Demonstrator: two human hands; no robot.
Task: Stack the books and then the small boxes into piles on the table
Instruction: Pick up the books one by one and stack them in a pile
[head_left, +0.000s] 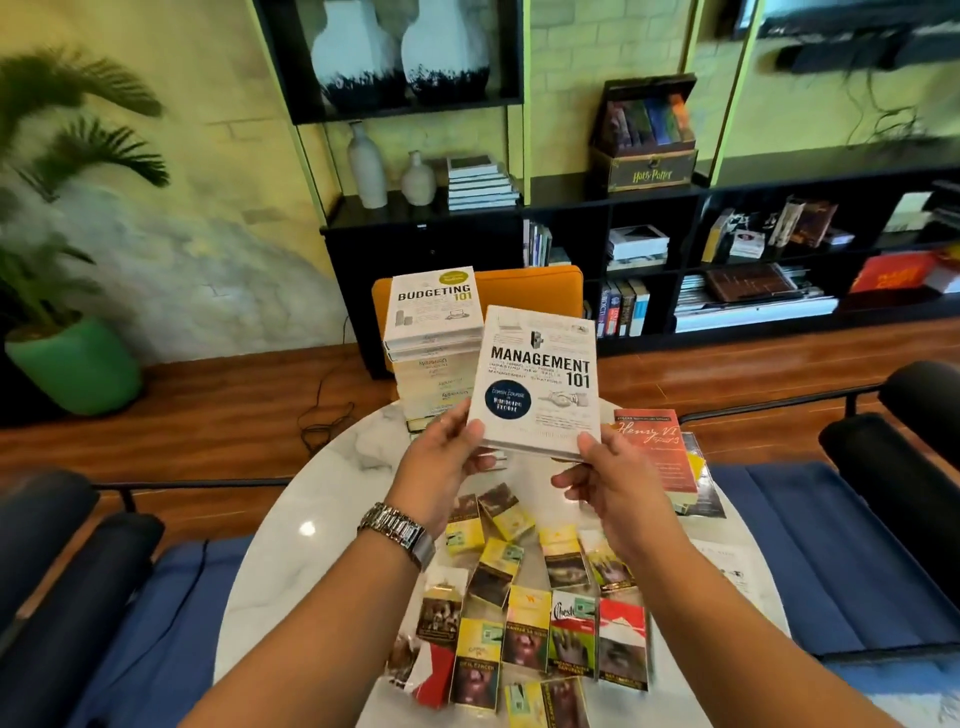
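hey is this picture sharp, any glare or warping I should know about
Head view: the Management 101 book reads sharp; the small boxes are motion-blurred; a glare spot sits on the table; wide-angle bending tilts the shelves at the edges.

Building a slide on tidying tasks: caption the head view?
Both hands lift Management 101 toward the book pile, small boxes still scattered.

Home lounge, bookshelves (727, 270), vases (400, 52), potted plant (67, 312)
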